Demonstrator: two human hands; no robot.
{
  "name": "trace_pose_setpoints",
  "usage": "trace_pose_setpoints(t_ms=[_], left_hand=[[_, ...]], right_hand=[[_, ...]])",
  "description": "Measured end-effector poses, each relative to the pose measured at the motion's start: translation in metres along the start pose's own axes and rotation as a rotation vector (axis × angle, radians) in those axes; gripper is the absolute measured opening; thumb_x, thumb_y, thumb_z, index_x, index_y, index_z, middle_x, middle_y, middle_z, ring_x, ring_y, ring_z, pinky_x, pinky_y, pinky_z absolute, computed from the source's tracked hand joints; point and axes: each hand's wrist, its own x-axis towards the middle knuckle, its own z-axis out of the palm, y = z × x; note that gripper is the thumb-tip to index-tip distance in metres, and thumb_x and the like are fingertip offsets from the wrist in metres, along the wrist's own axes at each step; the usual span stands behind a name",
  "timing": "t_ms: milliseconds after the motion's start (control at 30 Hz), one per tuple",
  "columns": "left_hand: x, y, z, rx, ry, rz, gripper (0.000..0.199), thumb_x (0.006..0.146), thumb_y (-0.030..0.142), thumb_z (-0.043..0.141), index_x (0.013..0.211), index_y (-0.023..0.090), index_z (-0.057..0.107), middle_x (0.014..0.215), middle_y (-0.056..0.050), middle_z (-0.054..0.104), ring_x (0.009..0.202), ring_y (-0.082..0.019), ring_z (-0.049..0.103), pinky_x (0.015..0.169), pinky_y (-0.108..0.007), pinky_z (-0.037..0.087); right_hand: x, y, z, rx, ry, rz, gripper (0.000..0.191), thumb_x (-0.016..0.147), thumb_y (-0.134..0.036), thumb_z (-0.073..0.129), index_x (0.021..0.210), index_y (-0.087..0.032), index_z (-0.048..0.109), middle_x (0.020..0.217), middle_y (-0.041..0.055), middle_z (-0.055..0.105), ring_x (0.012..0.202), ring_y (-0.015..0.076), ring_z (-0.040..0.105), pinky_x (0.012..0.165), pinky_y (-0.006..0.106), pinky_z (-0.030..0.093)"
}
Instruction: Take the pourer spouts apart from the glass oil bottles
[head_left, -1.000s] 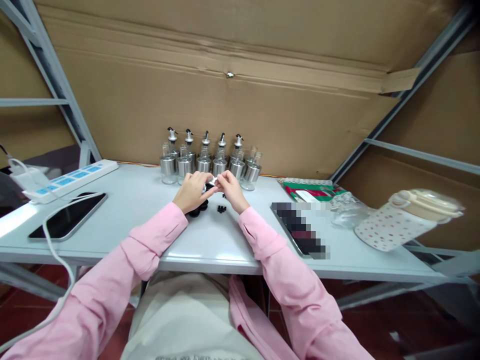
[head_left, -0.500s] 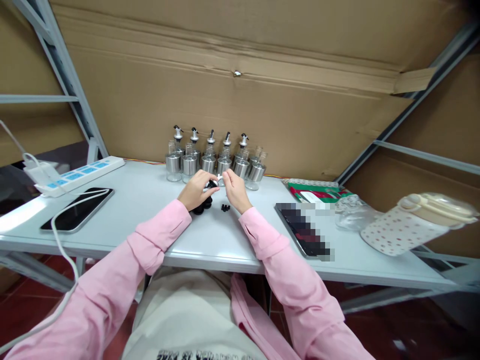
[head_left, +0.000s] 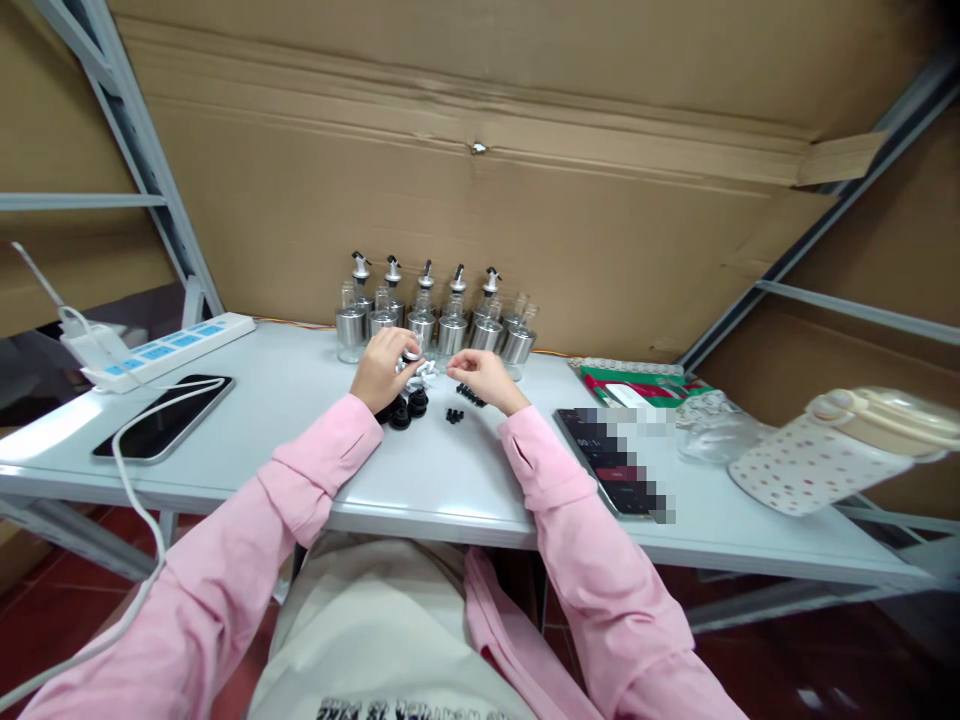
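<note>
Fingers of the left hand (head_left: 381,368) are closed on a small, pale, rounded part (head_left: 411,354), silver or white, held just above the table (head_left: 442,480) and partly covered by the hand. Fingers of the right hand (head_left: 486,378) are drawn together at the tips, apart from the left; whether anything is gripped between them cannot be told.

Small white pieces (head_left: 426,370) lie in a loose group between the hands. Round black ribbed stoppers (head_left: 400,416) are clustered on the table just beside the left hand, some partly hidden by it. One small group of little black pieces (head_left: 454,416) lies to the right of the stoppers; further small black pieces (head_left: 470,396) lie partly under the right hand.

Behind the hands, a front row of clear glass bottles with brushed-metal sleeves (head_left: 452,332) stands upright, necks uncapped. Five silver pourers with black spouts (head_left: 491,279) rise behind this row, fitted to rear bottles largely obscured. A brown cardboard panel (head_left: 480,220) backs the table. A black phone with a pale edge (head_left: 165,420) lies well to the left, a white cable (head_left: 124,470) across it.
</note>
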Motion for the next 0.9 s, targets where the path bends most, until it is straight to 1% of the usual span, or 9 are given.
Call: trace_pose_setpoints(t_ms=[133,200,267,433,567,667,767,900], left_hand=[[0.0,0.001,0.0,-0.03,-0.048,-0.023,0.01,0.082,0.025,0.058,0.081,0.019,0.05,0.094,-0.005,0.057,0.097,-0.019,0.052,0.085,-0.034,0.043],[0.0,0.002,0.0,-0.043,-0.071,-0.029,0.01,0.082,0.025,0.057,0.082,0.019,0.05,0.094,-0.005,0.058,0.097,-0.018,0.052,0.086,-0.034,0.042],[0.0,0.003,-0.001,-0.054,-0.09,-0.025,0.01,0.083,0.026,0.056,0.082,0.019,0.05,0.093,-0.005,0.058,0.097,-0.018,0.052,0.086,-0.034,0.042],[-0.001,0.004,0.0,-0.057,-0.118,-0.013,0.01,0.083,0.026,0.056,0.083,0.018,0.05,0.091,-0.005,0.058,0.094,-0.019,0.052,0.084,-0.034,0.043],[-0.001,0.004,0.001,-0.047,-0.121,0.022,0.009,0.082,0.024,0.057,0.081,0.018,0.051,0.09,-0.005,0.058,0.091,-0.018,0.051,0.082,-0.033,0.043],[-0.001,0.005,0.001,-0.043,-0.122,0.037,0.008,0.082,0.024,0.057,0.081,0.018,0.051,0.091,-0.005,0.058,0.092,-0.018,0.051,0.083,-0.033,0.043],[0.0,0.006,0.0,-0.039,-0.122,0.034,0.008,0.082,0.023,0.057,0.081,0.018,0.051,0.091,-0.005,0.058,0.092,-0.018,0.051,0.083,-0.033,0.043],[0.0,0.007,-0.001,-0.029,-0.143,0.013,0.007,0.083,0.024,0.056,0.08,0.018,0.052,0.091,-0.005,0.057,0.091,-0.019,0.051,0.083,-0.034,0.043]], right_hand=[[-0.004,0.0,-0.005,-0.219,-0.174,-0.002,0.007,0.068,-0.017,0.056,0.068,-0.015,0.063,0.057,-0.0022,0.058,0.056,0.0092,0.051,0.059,0.02,0.039],[-0.005,0.001,-0.007,-0.257,-0.257,0.047,0.009,0.069,-0.012,0.053,0.068,-0.015,0.062,0.056,-0.0018,0.06,0.052,0.009,0.052,0.057,0.02,0.04],[-0.005,0.004,-0.008,-0.265,-0.31,0.091,0.012,0.07,-0.009,0.05,0.069,-0.014,0.061,0.057,-0.0007,0.062,0.049,0.0086,0.054,0.056,0.019,0.041],[-0.003,0.008,-0.012,-0.356,-0.363,0.11,0.013,0.069,-0.009,0.053,0.068,-0.014,0.065,0.058,0.0007,0.064,0.05,0.0089,0.054,0.056,0.019,0.042],[-0.004,0.008,-0.013,-0.384,-0.441,0.108,0.016,0.065,-0.008,0.055,0.07,-0.014,0.069,0.05,-0.0016,0.06,0.051,0.0095,0.055,0.056,0.019,0.042],[-0.005,0.009,-0.013,-0.383,-0.464,0.105,0.015,0.064,-0.009,0.056,0.069,-0.015,0.07,0.045,-0.0027,0.058,0.049,0.0097,0.054,0.056,0.019,0.042],[-0.006,0.009,-0.012,-0.343,-0.453,0.125,0.014,0.065,-0.008,0.056,0.064,-0.015,0.068,0.045,-0.0023,0.058,0.048,0.0095,0.054,0.056,0.019,0.043],[-0.006,0.007,-0.009,-0.202,-0.436,0.203,0.015,0.069,-0.009,0.056,0.056,-0.014,0.062,0.045,-0.0004,0.059,0.043,0.0102,0.055,0.049,0.02,0.045]])
